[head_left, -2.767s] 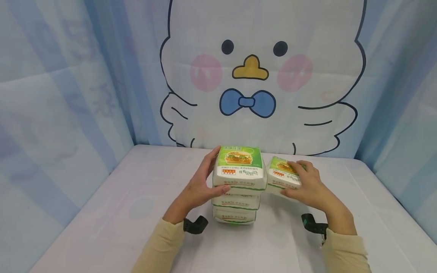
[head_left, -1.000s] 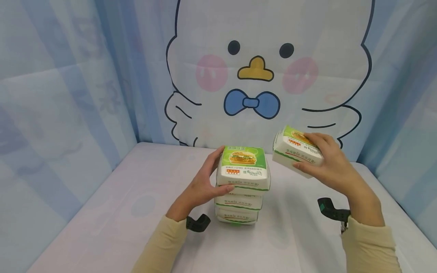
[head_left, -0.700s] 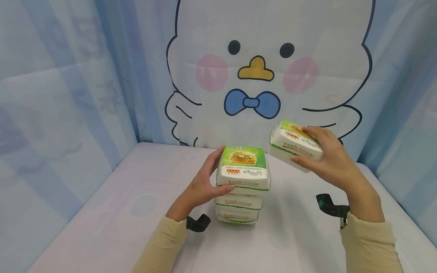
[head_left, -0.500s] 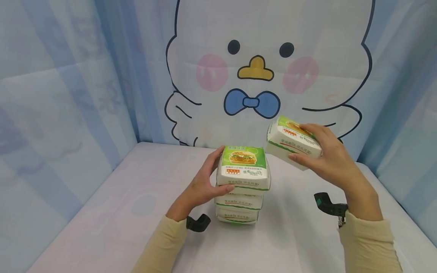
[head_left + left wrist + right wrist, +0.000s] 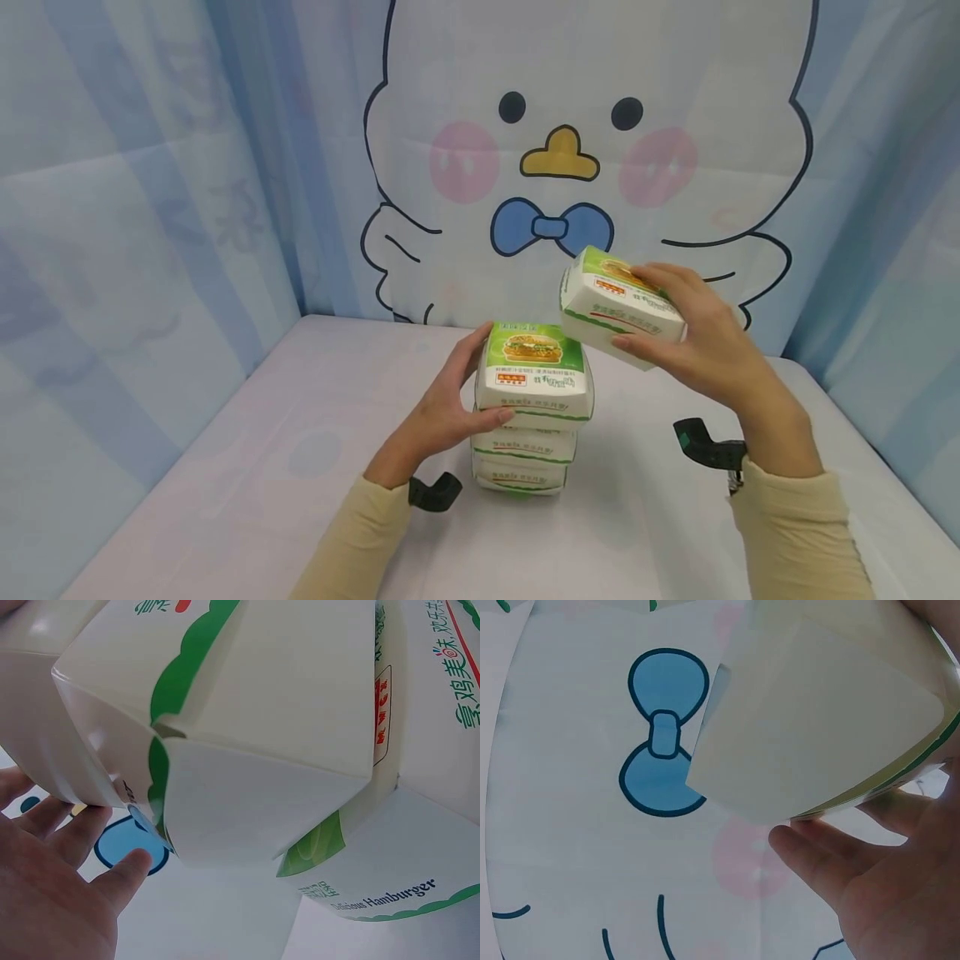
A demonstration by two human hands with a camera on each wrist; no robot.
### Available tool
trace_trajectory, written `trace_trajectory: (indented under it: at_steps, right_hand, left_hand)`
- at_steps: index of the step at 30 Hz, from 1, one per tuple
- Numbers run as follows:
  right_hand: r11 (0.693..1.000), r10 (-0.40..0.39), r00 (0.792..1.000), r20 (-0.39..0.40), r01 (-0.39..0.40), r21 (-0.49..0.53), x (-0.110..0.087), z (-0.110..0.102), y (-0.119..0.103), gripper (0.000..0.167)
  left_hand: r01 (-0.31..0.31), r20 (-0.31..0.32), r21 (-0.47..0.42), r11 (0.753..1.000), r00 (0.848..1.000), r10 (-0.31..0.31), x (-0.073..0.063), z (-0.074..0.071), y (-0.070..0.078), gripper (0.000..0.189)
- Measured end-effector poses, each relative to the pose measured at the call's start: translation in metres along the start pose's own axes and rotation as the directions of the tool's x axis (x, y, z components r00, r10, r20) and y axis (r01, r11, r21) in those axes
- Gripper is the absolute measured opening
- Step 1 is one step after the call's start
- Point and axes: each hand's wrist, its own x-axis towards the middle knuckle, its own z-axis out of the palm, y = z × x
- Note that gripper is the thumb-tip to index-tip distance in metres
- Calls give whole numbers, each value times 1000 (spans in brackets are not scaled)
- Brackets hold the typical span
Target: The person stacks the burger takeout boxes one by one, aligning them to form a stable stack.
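Three white and green cardboard burger boxes are stacked mid-table in the head view: a top box (image 5: 536, 396), a middle box (image 5: 540, 446) and a bottom box (image 5: 521, 477). My left hand (image 5: 438, 408) grips the top box from the left, thumb on its front side and fingers behind. Up and to the right, my right hand (image 5: 701, 342) holds another burger box (image 5: 611, 308), tilted and clear of the table. Its lower left corner overlaps the stack's top right corner in this view. The right wrist view shows the held box's plain underside (image 5: 817, 712).
A pale cloth covers the table (image 5: 300, 500). Behind it hangs a curtain printed with a cartoon bird (image 5: 558, 158), and blue curtains (image 5: 142, 217) line the sides. Each wrist wears a black camera mount (image 5: 435, 492).
My right hand has lifted its burger box off the table beside the stack, tilted it, then carried it left toward the stack's top. My left hand keeps its grip on the top box.
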Motion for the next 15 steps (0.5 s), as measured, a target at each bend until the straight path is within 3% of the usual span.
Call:
trace_trajectory:
  at_steps: [15]
  right_hand:
    - [997,-77,996,43,76,23,12,4,-18,81]
  left_hand:
    - [-17,-10,-9,1000,1000,17,0,1,1,101]
